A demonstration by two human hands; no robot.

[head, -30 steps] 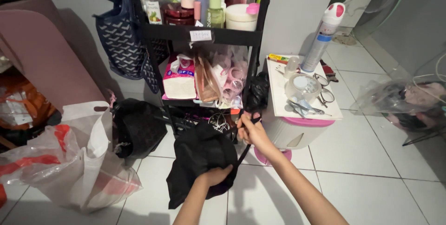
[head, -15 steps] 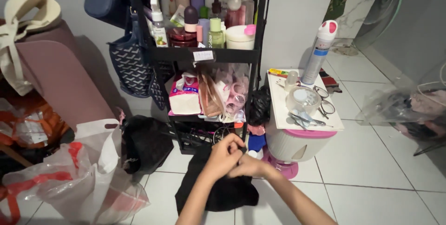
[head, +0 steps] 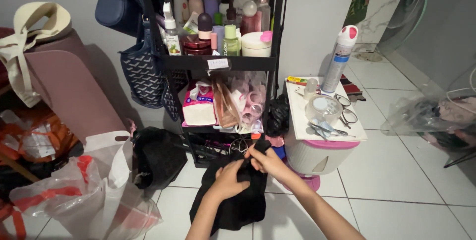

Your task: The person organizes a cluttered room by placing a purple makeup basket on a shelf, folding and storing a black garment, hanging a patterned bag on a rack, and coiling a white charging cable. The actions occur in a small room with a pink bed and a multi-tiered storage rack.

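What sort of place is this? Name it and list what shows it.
Most likely a room in a home, a bedroom or dressing corner. Signs: a black shelf cart crowded with toiletry bottles, handbags hanging at its side, and a white tiled floor where both hands hold a black cloth.

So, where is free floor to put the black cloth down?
Bare tiles lie right of the pink-and-white bin, before the clear bag. Crowded: the black rack, the bin's top, and the plastic bags on the left.
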